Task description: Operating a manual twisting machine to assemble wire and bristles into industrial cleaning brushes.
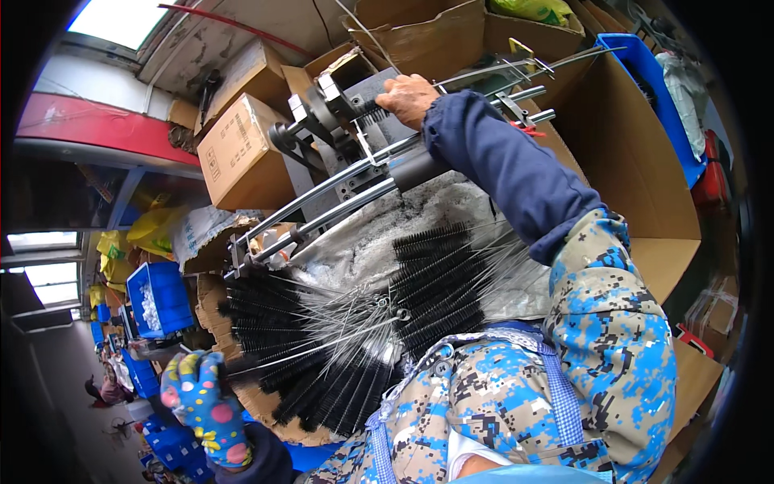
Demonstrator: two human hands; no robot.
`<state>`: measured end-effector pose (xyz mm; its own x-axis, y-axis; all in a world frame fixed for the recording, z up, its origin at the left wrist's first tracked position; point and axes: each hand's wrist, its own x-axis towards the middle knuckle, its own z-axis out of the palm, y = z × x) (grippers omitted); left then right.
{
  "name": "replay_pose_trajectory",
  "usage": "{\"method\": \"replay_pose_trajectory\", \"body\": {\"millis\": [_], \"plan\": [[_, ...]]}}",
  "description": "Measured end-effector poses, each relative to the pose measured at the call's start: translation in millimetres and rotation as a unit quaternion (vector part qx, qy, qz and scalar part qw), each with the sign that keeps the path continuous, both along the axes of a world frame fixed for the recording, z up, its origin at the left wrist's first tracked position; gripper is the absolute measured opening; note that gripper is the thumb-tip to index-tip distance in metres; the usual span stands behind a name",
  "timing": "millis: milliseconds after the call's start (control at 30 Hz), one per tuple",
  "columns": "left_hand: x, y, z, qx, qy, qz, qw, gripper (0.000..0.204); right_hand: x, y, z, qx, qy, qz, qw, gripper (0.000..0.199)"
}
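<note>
My right hand (409,101), bare with curled fingers, is closed at the metal machine; what is inside the fingers is hidden. Beside its fingertips a short black bristled piece (371,113) runs toward the machine's round chuck (324,109). At lower left, my left hand (200,403) wears a blue glove with coloured dots. Its fingers are curled at the bristled end of a long twisted-wire brush (322,344), whose bare stem reaches right to a small loop. Several black wire brushes (322,391) fan out across my lap, and more brushes (435,282) lie beside them.
Two long steel rails (347,206) cross the middle, above a grey-white sack (363,250). Cardboard boxes (246,153) stand at upper left, and a large open carton (629,153) is at right. Blue bins (161,298) stand at left; another blue bin (657,97) is at upper right.
</note>
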<state>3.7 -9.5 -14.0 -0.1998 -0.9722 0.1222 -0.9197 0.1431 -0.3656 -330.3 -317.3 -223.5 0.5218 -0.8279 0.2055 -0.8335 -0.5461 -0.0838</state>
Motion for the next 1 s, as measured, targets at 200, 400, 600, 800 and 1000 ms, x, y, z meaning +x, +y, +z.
{"method": "replay_pose_trajectory", "body": {"millis": [200, 400, 600, 800, 1000], "plan": [[-19.6, -11.8, -38.2, 0.069, 0.072, -0.057, 0.993, 0.044, 5.8, -2.8, 1.8, 0.047, -0.011, -0.024, 0.999, 0.02], [-2.3, 7.9, -37.3, 0.044, 0.076, -0.023, 0.996, 0.041, -35.8, 10.5, 3.0, -0.085, 0.068, -0.144, 0.983, 0.035], [-2.8, -3.5, -55.1, 0.042, 0.166, 0.007, 0.985, 0.044, -59.6, 41.7, 9.6, 0.074, -0.044, -0.166, 0.982, 0.049], [-28.5, -15.7, -60.5, 0.085, 0.168, -0.062, 0.98, 0.049, -38.8, 47.5, 6.2, 0.083, -0.038, -0.165, 0.982, 0.047], [-23.2, -4.7, -60.1, 0.077, 0.167, -0.041, 0.982, 0.052, -22.4, 52.8, 11.1, 0.098, -0.027, -0.156, 0.983, 0.051]]}}
